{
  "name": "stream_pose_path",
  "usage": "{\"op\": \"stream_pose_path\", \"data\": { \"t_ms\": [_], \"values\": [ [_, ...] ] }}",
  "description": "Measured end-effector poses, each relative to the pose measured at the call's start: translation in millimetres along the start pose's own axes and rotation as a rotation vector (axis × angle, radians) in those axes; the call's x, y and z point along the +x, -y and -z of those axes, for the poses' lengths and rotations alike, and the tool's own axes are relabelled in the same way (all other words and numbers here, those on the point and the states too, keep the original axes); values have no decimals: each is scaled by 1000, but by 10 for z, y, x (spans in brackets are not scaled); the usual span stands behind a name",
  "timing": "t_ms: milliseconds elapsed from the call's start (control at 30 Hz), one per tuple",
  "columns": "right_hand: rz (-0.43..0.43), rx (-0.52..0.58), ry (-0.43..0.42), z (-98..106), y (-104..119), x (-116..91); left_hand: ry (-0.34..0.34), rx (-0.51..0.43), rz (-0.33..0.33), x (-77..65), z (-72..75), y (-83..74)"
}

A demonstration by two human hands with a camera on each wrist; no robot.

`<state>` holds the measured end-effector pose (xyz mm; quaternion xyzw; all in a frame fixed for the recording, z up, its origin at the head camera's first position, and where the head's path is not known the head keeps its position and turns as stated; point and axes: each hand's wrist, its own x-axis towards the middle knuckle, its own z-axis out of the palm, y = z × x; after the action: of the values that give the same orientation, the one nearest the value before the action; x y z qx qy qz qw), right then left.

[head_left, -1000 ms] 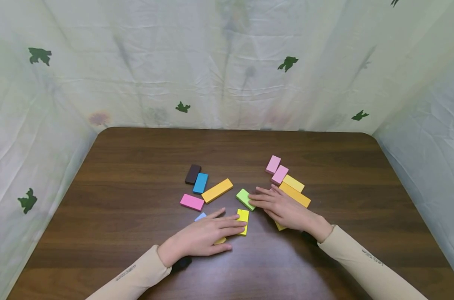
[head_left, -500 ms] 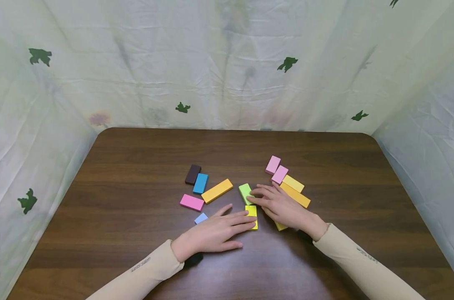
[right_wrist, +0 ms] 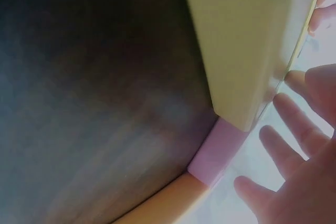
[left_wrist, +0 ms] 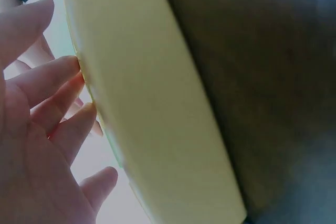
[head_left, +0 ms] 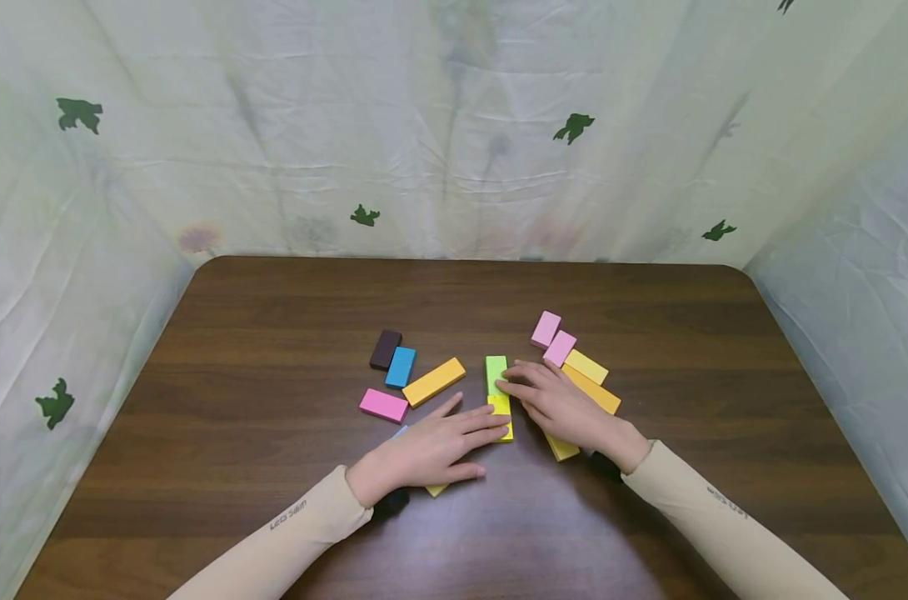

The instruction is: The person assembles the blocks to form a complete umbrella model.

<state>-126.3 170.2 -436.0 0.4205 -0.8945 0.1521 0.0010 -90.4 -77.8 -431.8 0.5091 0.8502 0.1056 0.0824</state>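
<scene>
In the head view, my left hand (head_left: 441, 447) lies palm down with its fingers extended, the fingertips resting on a bright yellow block (head_left: 499, 403). A light green block (head_left: 495, 372) lies end to end with it on the far side, the two forming a straight line. My right hand (head_left: 562, 407), its fingers extended, touches the green block's right side with its fingertips. Part of a pale yellow block (head_left: 436, 491) shows under my left hand. Another yellow block (head_left: 562, 447) is partly hidden beneath my right hand. Neither thumb closes round anything.
Left of the middle lie a dark block (head_left: 386, 350), a blue block (head_left: 401, 367), an orange block (head_left: 434, 382), a magenta block (head_left: 383, 405) and a mostly covered light blue one. At right, two pink blocks (head_left: 546, 329), a pale yellow block (head_left: 586, 367) and an orange block (head_left: 592, 390) touch in a chain.
My left hand has slid the yellow block rightward and then away from me, against the green block. The green block has turned from slanted to straight under my right fingertips.
</scene>
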Motion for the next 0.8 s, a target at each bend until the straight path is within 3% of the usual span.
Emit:
{"op": "stream_pose_path", "data": {
  "t_ms": [233,800],
  "values": [
    [-19,50,3,5,-40,22,5,-29,-6,37,13,81],
    [-29,92,8,29,-83,51,-4,21,3,31,-10,138]
  ]
}}
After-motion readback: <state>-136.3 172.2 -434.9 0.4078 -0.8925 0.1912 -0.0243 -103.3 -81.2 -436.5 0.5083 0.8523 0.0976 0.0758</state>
